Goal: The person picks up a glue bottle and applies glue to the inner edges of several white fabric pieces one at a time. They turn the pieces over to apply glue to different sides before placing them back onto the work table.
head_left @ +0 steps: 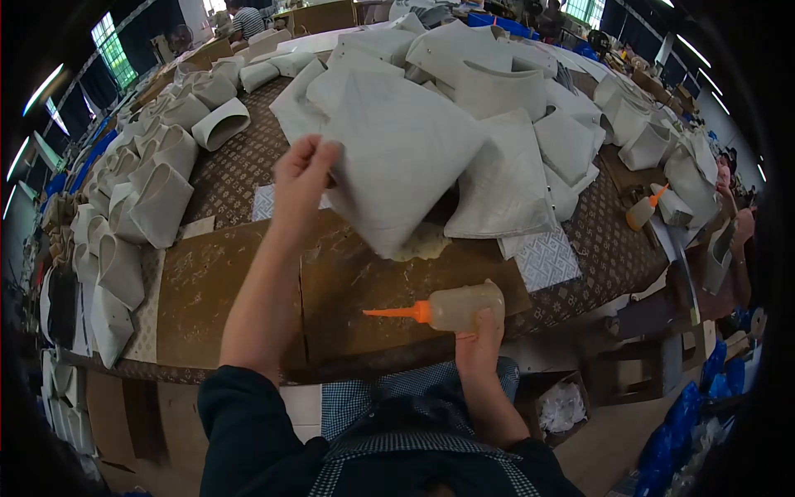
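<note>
Fingers (310, 157) of the left hand (300, 178) pinch the edge of a white fabric panel (397, 157), lifted above the cardboard sheet (240, 290). Below it, nearer the body, the right hand (479, 335) grips a glue bottle (464, 306), its orange nozzle (397, 312) pointing left.

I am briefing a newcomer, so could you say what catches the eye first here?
The left hand holds up a white quilted fabric piece at centre. Below it, the right hand grips a squeeze bottle with an orange nozzle over brown cardboard. Curled white pieces crowd the table at left.
</note>
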`<move>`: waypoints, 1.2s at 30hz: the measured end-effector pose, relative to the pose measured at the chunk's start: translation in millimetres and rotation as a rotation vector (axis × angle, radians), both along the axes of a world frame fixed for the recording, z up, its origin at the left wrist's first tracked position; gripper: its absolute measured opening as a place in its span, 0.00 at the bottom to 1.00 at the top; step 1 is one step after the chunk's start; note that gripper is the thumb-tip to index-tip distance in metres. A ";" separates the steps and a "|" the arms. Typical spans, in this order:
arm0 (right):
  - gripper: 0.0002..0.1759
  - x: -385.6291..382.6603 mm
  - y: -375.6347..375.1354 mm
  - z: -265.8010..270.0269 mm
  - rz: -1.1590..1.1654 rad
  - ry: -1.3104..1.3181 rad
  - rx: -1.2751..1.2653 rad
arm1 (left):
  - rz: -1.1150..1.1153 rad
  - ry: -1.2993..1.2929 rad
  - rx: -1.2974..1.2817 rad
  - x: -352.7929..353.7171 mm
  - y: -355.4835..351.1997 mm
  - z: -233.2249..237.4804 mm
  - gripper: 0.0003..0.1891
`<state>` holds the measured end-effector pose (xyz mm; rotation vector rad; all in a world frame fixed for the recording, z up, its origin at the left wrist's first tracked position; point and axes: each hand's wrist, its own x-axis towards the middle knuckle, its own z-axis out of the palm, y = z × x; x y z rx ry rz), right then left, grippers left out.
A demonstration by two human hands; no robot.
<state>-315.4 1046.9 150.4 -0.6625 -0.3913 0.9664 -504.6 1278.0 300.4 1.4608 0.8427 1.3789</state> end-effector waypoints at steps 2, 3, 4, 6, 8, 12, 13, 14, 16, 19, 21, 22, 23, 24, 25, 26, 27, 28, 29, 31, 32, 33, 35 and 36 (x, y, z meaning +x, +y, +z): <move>0.38 1.3 -7.4 3.1 0.024 0.005 0.032 | 0.030 0.186 0.176 -38.5 -11.8 30.2 0.09; 0.39 2.4 -13.7 6.7 0.035 -0.024 0.053 | 0.023 0.299 0.292 -58.3 -15.0 43.9 0.08; 0.40 3.3 -20.8 12.0 0.047 -0.052 0.075 | -0.041 0.453 0.364 -77.8 -18.9 59.8 0.07; 0.42 5.9 -32.3 15.3 0.067 -0.078 0.086 | -0.161 0.714 0.452 -99.0 -34.0 85.6 0.03; 0.44 10.4 -41.1 16.2 0.077 -0.084 0.065 | -0.320 0.828 0.432 -104.3 -42.8 89.3 0.03; 0.45 10.5 -46.6 26.2 0.013 -0.090 0.009 | -0.307 0.892 0.519 -108.1 -55.0 64.9 0.11; 0.45 10.7 -47.7 27.2 -0.003 -0.088 0.007 | -0.257 0.893 0.471 -114.9 -58.9 58.0 0.17; 0.45 11.2 -48.4 27.4 -0.021 -0.084 0.005 | -0.152 0.872 0.436 -124.2 -64.2 49.2 0.19; 0.44 16.5 -50.2 22.2 -0.048 -0.098 0.024 | 0.043 0.834 0.368 -147.5 -77.4 25.8 0.23; 0.44 25.4 -55.5 16.4 -0.073 -0.115 0.003 | 0.371 0.710 0.013 -191.2 -103.8 -38.0 0.29; 0.44 28.9 -54.6 15.2 -0.079 -0.125 -0.015 | 0.350 0.522 -0.184 -208.7 -127.4 -73.2 0.33; 0.44 29.2 -53.1 15.1 -0.083 -0.126 -0.019 | 0.354 0.440 -0.216 -212.1 -134.2 -94.8 0.32; 0.44 28.6 -51.2 15.0 -0.087 -0.127 -0.022 | 0.416 0.383 -0.205 -205.0 -143.9 -107.7 0.33; 0.44 27.3 -48.4 14.7 -0.101 -0.134 -0.019 | 0.476 0.324 -0.192 -192.3 -151.1 -118.2 0.33; 0.44 25.6 -45.1 14.4 -0.117 -0.142 -0.014 | 0.536 0.247 -0.157 -185.4 -151.9 -127.9 0.30; 0.44 24.2 -43.1 14.0 -0.135 -0.152 -0.010 | 0.532 0.178 -0.143 -183.0 -151.1 -130.3 0.28; 0.43 23.2 -42.0 14.1 -0.151 -0.172 -0.014 | 0.528 0.108 -0.128 -180.1 -148.3 -131.5 0.27; 0.43 22.6 -40.4 14.6 -0.167 -0.192 -0.015 | 0.524 0.035 -0.112 -177.3 -145.4 -131.8 0.26; 0.43 22.0 -37.9 15.9 -0.185 -0.213 -0.014 | 0.483 -0.019 -0.126 -174.9 -143.0 -130.0 0.25; 0.43 17.6 -36.3 28.9 -0.241 -0.277 -0.011 | 0.392 -0.125 -0.160 -168.8 -139.9 -122.6 0.23; 0.43 17.9 -36.3 33.3 -0.270 -0.310 -0.013 | 0.377 -0.105 -0.169 -164.2 -139.4 -118.9 0.23; 0.42 20.7 -35.6 33.0 -0.292 -0.353 -0.022 | 0.362 -0.085 -0.178 -158.4 -139.5 -114.6 0.23; 0.41 26.6 -33.4 29.7 -0.335 -0.440 -0.044 | 0.348 -0.012 -0.181 -148.2 -139.5 -105.6 0.22; 0.40 29.3 -31.0 27.9 -0.362 -0.481 -0.065 | 0.350 0.039 -0.173 -143.3 -139.1 -100.7 0.22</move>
